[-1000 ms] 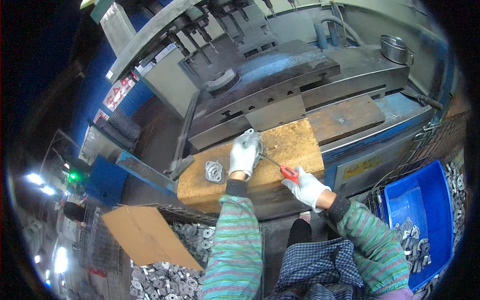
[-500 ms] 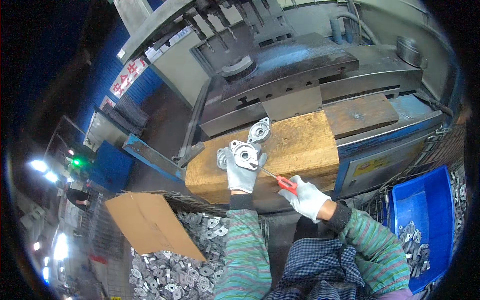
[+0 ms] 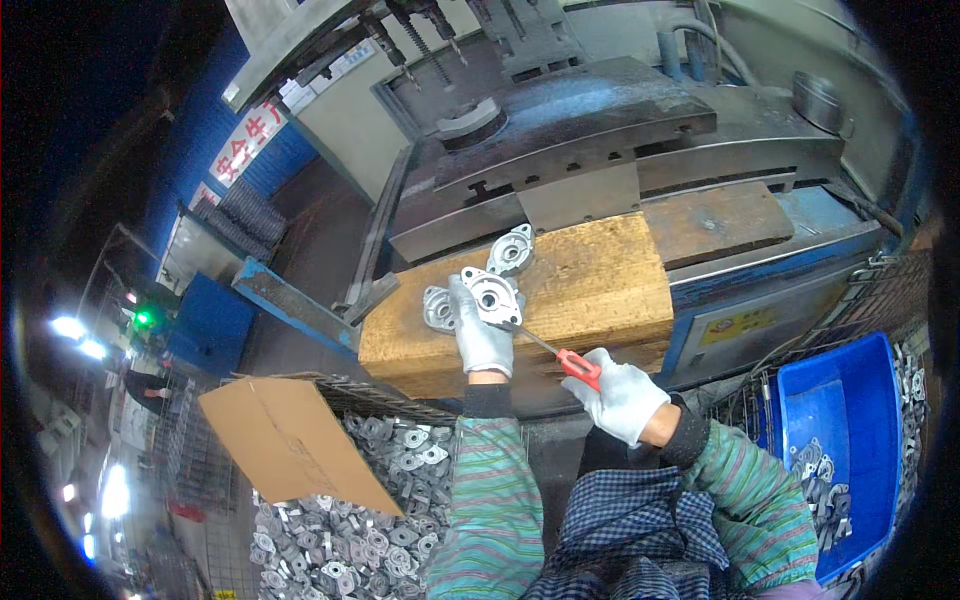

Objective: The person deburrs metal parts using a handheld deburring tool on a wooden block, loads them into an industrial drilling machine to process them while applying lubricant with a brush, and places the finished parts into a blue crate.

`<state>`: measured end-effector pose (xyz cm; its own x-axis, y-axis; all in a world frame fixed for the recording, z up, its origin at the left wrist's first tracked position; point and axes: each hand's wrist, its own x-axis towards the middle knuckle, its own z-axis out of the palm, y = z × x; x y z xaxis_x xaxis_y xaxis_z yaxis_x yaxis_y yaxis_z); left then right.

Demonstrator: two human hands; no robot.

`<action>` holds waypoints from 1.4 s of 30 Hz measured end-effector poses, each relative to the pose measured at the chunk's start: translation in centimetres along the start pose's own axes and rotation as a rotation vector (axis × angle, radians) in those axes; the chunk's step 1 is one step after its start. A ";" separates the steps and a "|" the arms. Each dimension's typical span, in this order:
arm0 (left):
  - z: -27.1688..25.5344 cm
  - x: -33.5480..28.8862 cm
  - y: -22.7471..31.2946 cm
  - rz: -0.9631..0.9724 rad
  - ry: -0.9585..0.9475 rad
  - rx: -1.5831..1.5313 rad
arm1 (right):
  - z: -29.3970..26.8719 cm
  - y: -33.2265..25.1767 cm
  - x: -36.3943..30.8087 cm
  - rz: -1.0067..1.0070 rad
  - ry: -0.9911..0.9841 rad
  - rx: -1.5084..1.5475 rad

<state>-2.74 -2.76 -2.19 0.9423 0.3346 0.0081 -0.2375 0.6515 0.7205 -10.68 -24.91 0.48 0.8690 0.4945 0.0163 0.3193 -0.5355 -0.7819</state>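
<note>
Your left hand (image 3: 483,345), in a white glove, grasps 1 grey metal casting (image 3: 491,296) by its left side and lower edge, the round recessed face turned up. It is over the left part of the wooden block (image 3: 600,270); you cannot tell from this view whether it rests on the wood. Your right hand (image 3: 624,400), also gloved, is closed around the red handle (image 3: 580,369) of a thin-shafted tool (image 3: 541,343), whose tip is at the casting's lower right lug.

2 more castings lie on the block: an upper casting (image 3: 511,250) just beyond the held part, and a left casting (image 3: 438,308) beside your left hand. Behind the block is the machine table (image 3: 600,110). At your lower left, a cardboard sheet (image 3: 295,440) covers some of the heaped castings (image 3: 350,545); at your right, a blue bin (image 3: 835,400) holds more parts.
</note>
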 end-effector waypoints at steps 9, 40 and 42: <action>-0.2 0.6 -0.6 0.066 0.057 0.024 | 0.3 0.9 0.4 0.059 0.042 0.032; -1.4 0.3 -1.5 0.160 0.094 0.147 | 0.1 -1.6 6.7 0.009 0.074 0.086; -1.1 0.1 -1.5 0.183 0.083 0.147 | 0.2 -1.1 6.9 -0.009 0.078 0.101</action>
<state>-2.54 -2.95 -4.00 0.8630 0.4962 0.0951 -0.3597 0.4712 0.8053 -5.09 -20.74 1.33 0.8944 0.4419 0.0690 0.2909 -0.4576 -0.8402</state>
